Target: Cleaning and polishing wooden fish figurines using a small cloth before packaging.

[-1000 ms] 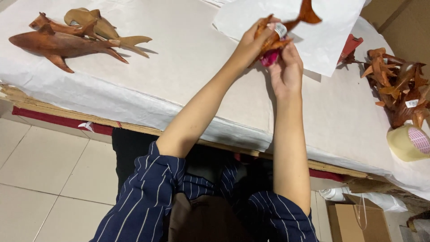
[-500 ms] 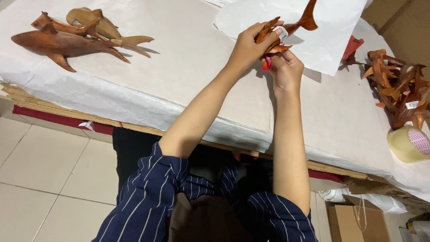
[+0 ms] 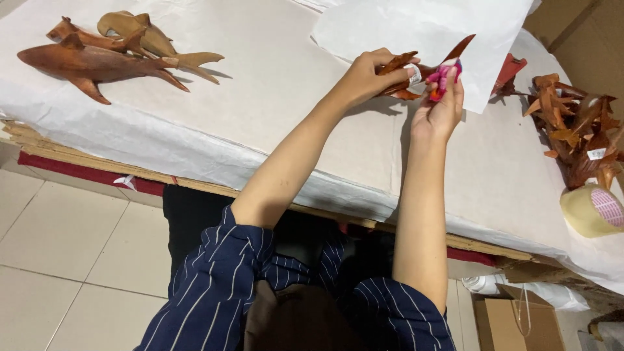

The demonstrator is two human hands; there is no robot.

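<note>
Both hands worked 1 small wooden shark, upper centre-right of frame.

I saw the left hand (image 3: 364, 78) clenched round the wooden shark (image 3: 416, 68) at mid-body, tail sticking out past the fingers; the right hand (image 3: 442, 107) pinched a pink object (image 3: 442, 73) against it. Judged light, stiff, thin fins fragile: grip the body. White paper sheet (image 3: 416, 26) lay behind.

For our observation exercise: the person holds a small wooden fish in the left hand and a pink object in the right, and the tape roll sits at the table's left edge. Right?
Not quite. The tape roll sits at the table's right edge, as the head view shows. The left hand does hold the small wooden fish, and the right hand the pink object.
</note>
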